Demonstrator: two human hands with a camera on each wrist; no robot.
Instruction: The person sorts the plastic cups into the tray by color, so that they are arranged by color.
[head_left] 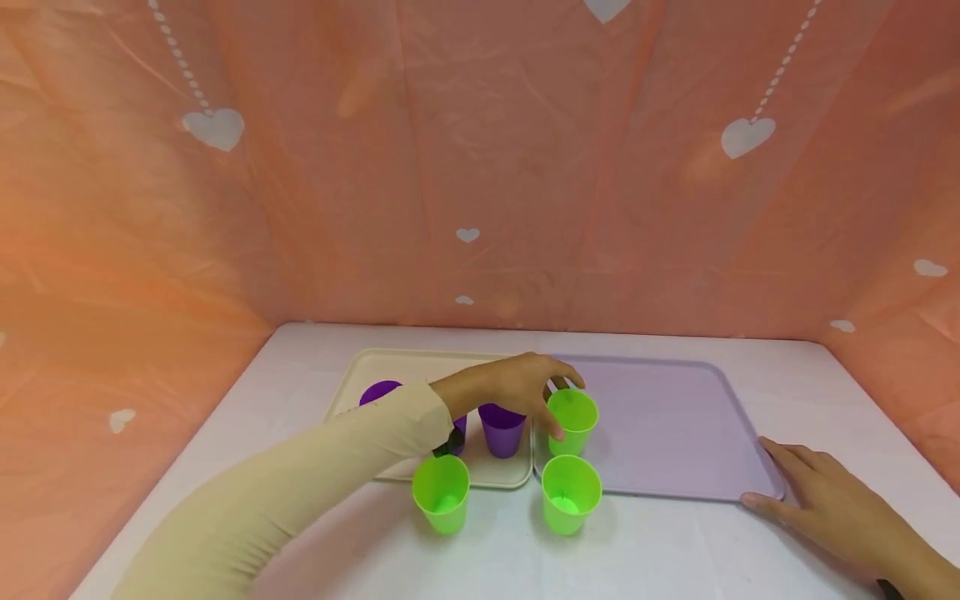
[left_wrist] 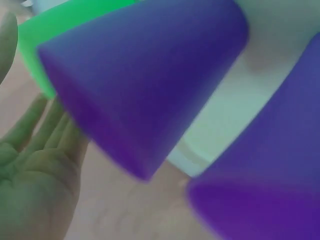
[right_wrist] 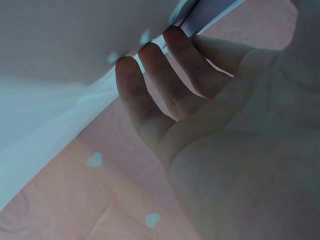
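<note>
My left hand (head_left: 525, 385) reaches over the cream tray (head_left: 390, 358) to a green cup (head_left: 573, 423) on the left part of the lilac tray (head_left: 645, 417). Its thumb is beside the cup's left side, and the fingers spread behind the rim. In the left wrist view, the fingers (left_wrist: 52, 125) look fairly straight near the green cup (left_wrist: 75, 20), partly hidden by a purple cup (left_wrist: 145, 80). My right hand (head_left: 832, 500) lies at the lilac tray's near right corner, thumb and fingers spread along the edge. In the right wrist view, its fingertips (right_wrist: 131, 67) rest on the white surface.
Two more green cups, one left (head_left: 441, 496) and one right (head_left: 571, 496), stand on the white table (head_left: 675, 550) before the trays. Purple cups, including one on the right (head_left: 502, 432), stand on the cream tray, partly hidden by the left sleeve (head_left: 322, 475). Orange heart-patterned cloth (head_left: 525, 167) surrounds the table.
</note>
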